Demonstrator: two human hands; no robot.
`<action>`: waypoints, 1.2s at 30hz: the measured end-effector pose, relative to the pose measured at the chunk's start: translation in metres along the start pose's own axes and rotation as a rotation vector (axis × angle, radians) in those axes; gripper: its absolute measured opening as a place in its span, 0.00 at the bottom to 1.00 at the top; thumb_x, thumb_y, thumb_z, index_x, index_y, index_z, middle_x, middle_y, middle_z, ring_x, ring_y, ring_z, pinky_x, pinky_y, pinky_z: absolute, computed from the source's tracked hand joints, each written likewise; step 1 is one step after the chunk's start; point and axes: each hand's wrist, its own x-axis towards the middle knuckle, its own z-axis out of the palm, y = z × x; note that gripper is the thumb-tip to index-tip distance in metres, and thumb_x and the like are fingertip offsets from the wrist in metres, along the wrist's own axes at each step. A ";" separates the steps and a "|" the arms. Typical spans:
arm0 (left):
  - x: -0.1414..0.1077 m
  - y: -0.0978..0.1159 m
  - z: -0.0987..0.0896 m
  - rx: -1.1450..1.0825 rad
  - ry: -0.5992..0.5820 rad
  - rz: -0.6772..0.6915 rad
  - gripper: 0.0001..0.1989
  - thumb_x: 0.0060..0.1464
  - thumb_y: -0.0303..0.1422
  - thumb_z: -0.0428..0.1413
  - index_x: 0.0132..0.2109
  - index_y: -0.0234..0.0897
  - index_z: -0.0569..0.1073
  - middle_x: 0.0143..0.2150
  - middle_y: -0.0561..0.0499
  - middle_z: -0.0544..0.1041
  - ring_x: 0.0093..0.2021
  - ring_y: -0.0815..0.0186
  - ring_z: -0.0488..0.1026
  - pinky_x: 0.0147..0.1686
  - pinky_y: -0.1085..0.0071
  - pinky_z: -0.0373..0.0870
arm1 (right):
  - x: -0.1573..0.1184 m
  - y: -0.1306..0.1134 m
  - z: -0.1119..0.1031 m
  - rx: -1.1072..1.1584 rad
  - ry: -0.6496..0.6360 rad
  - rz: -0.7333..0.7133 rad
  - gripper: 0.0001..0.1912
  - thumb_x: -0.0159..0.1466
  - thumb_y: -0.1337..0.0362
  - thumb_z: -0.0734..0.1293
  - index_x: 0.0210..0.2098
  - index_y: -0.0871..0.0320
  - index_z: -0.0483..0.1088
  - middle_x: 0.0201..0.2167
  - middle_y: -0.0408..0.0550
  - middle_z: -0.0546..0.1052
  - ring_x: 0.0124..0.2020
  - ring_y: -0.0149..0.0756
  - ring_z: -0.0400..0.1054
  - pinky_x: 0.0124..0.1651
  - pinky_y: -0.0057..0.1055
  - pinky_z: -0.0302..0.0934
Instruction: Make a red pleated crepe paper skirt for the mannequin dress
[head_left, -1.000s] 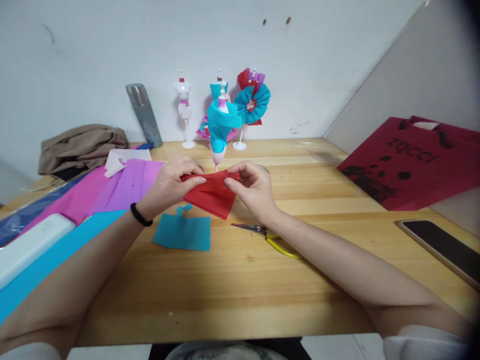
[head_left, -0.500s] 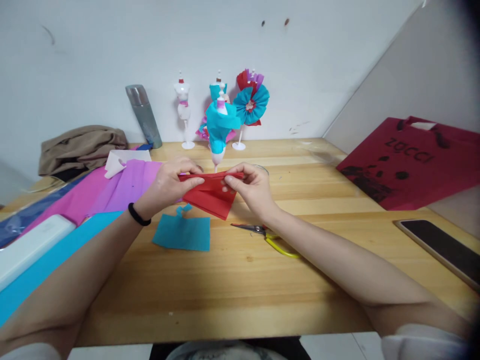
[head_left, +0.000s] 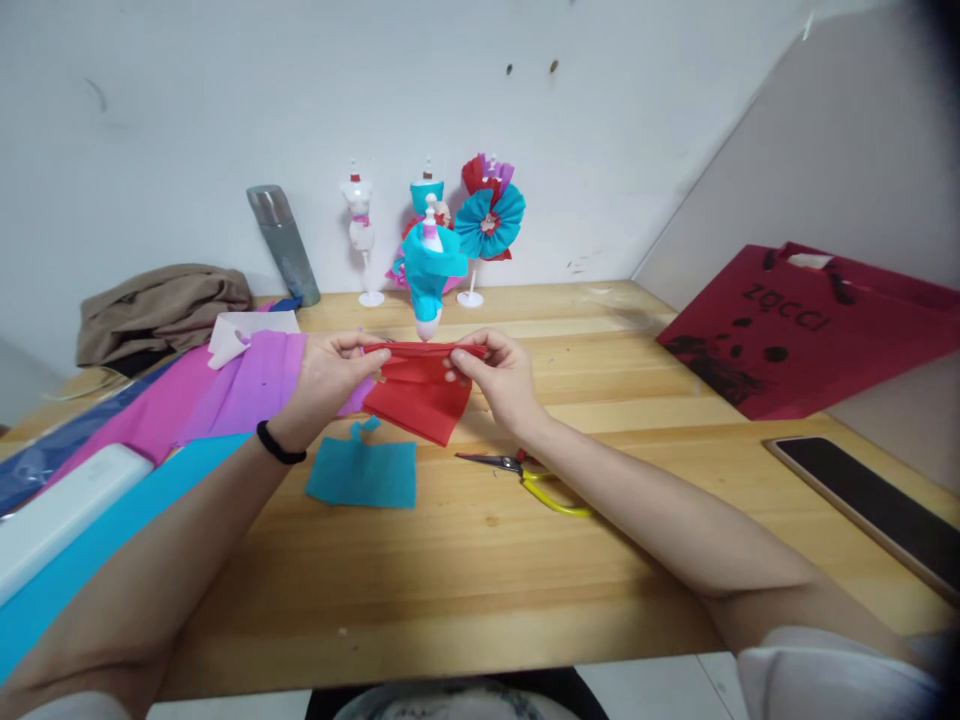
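Between my hands hangs a piece of red crepe paper (head_left: 421,392), its upper edge folded over. My left hand (head_left: 339,372) pinches that edge at its left end, and my right hand (head_left: 496,372) pinches it near the right end. Below the red paper, a teal paper piece (head_left: 362,472) lies flat on the table, with a small twisted teal scrap (head_left: 364,429) at its top edge. Open-bladed scissors (head_left: 553,492) with yellow handles rest under my right forearm. Just beyond the red paper stands a small mannequin (head_left: 429,270) wrapped in teal.
More mannequins stand along the wall, one bare-looking white (head_left: 361,235) and one with a teal rosette (head_left: 489,222). A grey bottle (head_left: 285,248) and brown cloth (head_left: 165,305) are at back left, purple paper (head_left: 251,385) nearer. Right: a red bag (head_left: 787,335) and a phone (head_left: 862,510).
My left hand has slid outward to the left along the folded edge, showing more of the red paper. My right hand keeps its pinch. The whole view has shifted slightly.
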 end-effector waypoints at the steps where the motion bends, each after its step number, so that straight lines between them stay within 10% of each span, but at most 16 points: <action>1: -0.001 0.001 0.001 -0.031 -0.007 -0.015 0.09 0.42 0.35 0.67 0.31 0.37 0.78 0.28 0.51 0.81 0.28 0.64 0.77 0.31 0.67 0.76 | 0.001 0.000 0.000 0.003 0.003 0.007 0.12 0.50 0.60 0.76 0.28 0.57 0.70 0.21 0.40 0.78 0.21 0.29 0.71 0.27 0.28 0.64; 7: -0.003 0.002 0.003 -0.044 -0.056 -0.060 0.11 0.45 0.37 0.67 0.27 0.38 0.74 0.16 0.57 0.70 0.17 0.72 0.66 0.19 0.74 0.63 | 0.004 0.001 -0.003 -0.001 0.012 0.006 0.13 0.50 0.60 0.76 0.28 0.58 0.69 0.21 0.41 0.77 0.21 0.29 0.70 0.26 0.27 0.62; 36: -0.008 -0.006 0.021 -0.333 0.311 0.099 0.09 0.38 0.32 0.67 0.26 0.35 0.75 0.21 0.52 0.80 0.24 0.68 0.78 0.30 0.73 0.75 | 0.004 -0.004 -0.002 0.119 0.064 -0.065 0.09 0.50 0.65 0.75 0.25 0.57 0.70 0.18 0.39 0.76 0.22 0.29 0.71 0.27 0.26 0.62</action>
